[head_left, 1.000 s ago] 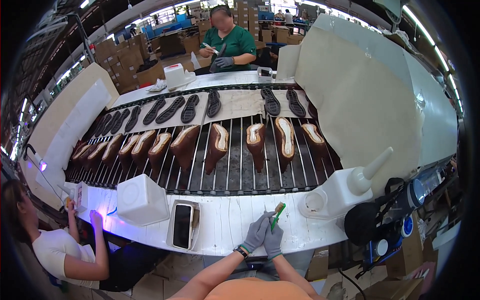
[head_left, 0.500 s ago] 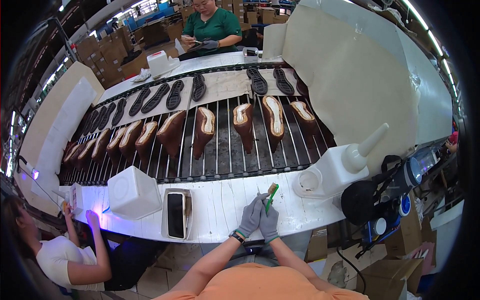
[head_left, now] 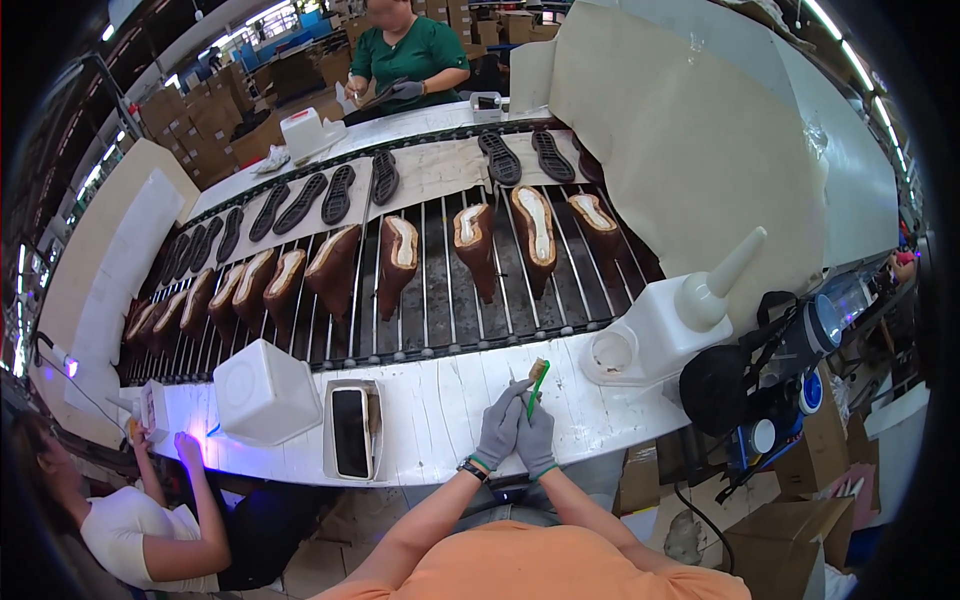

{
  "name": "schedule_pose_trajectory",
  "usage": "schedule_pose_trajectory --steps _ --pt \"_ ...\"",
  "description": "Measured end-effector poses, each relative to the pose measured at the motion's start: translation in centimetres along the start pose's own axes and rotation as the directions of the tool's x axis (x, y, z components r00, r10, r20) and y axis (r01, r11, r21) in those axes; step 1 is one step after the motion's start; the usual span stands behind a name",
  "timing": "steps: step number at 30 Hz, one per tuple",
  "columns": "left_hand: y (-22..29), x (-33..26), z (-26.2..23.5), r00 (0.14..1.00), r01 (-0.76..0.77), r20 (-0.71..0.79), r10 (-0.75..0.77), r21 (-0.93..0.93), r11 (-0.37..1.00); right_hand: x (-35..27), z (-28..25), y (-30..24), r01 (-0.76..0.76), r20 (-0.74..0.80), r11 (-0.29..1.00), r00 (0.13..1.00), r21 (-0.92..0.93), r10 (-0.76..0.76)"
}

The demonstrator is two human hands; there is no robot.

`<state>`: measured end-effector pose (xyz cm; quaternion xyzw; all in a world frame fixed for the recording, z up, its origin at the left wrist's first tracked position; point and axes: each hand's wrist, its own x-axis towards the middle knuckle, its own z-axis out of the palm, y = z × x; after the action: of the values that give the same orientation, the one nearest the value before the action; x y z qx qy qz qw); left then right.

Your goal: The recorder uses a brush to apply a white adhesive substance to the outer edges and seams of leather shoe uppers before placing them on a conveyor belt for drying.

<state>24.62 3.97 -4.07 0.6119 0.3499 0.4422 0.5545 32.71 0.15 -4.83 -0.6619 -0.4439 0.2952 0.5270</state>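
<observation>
Brush (head_left: 537,388): just beyond the fingers, green handle slanting up out of the grip, tan bristles outermost.
Right hand (head_left: 536,440): clasped round the handle.
Left hand (head_left: 500,426): pressed against the right; whether also gripping, cannot tell.
Slip: may twist or drop if pinched loosely by gloved fingertips.
Bottle (head_left: 655,328): right of the fingers, farther out; may tip if knocked sideways.
Shoes (head_left: 477,258): well ahead of the fingers; may topple if bumped.

View tipped lower, green brush (head_left: 539,378) higher in frame; co-worker (head_left: 415,50) cropped at head; dark sole (head_left: 380,97) lowered, flatter
</observation>
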Motion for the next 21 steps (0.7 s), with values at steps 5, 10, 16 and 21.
schedule_pose_trajectory --steps 5,10,16,21 --pt "-2.9 -0.2 -0.2 0.999 -0.028 0.031 0.028 -0.03 0.999 -0.2 0.5 2.3 -0.024 -0.014 0.994 1.0 -0.103 0.022" --pt "-1.6 0.0 -0.1 0.999 0.011 0.047 -0.013 0.035 0.999 -0.1 0.3 2.1 -0.019 -0.017 0.999 1.0 0.026 0.019" --pt "-3.0 -0.2 0.0 1.0 -0.008 -0.008 0.008 -0.006 1.0 -0.1 0.3 1.4 0.012 -0.031 1.0 0.999 -0.017 -0.013" --pt "-1.4 -0.1 0.1 0.999 0.041 0.023 -0.042 0.046 0.998 0.0 0.0 0.9 -0.001 -0.048 1.0 0.999 0.018 0.002"
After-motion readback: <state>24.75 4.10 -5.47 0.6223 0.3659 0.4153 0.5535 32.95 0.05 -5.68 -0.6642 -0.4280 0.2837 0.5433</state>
